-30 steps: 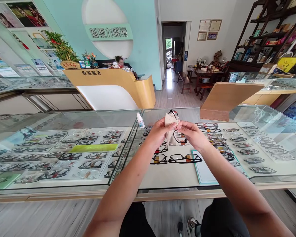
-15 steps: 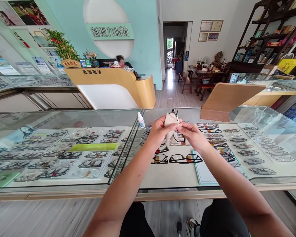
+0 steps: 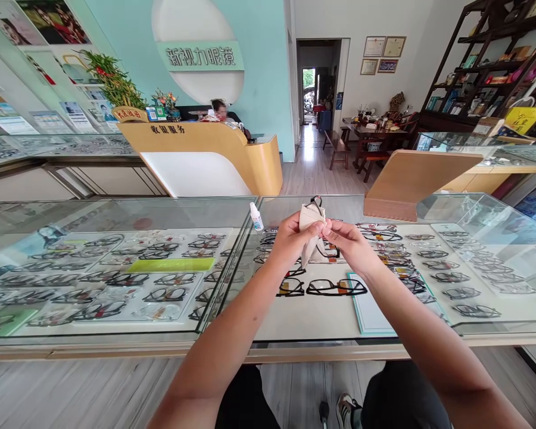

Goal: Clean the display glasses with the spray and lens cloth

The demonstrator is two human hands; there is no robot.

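Above the glass counter, my left hand (image 3: 295,231) is closed on a pale beige cloth (image 3: 311,215), folded around part of a pair of dark-framed eyeglasses (image 3: 315,201). A dark curved end of the glasses pokes out over the top of the cloth. My right hand (image 3: 345,237) meets the left one, its fingers pinched on the glasses at the cloth's right edge. The lenses are mostly hidden by cloth and fingers. A small white spray bottle (image 3: 256,217) stands upright on the counter, left of my hands.
The glass display counter (image 3: 304,341) holds rows of spectacle frames (image 3: 336,288) beneath its top. To the right stands a tilted brown board (image 3: 422,179). Behind the counter, a person sits at a wooden reception desk (image 3: 263,164). A table with benches (image 3: 337,146) stands further back.
Both hands stay together over the counter. The cloth has shifted slightly against the glasses, and its hanging lower end has changed shape a little.
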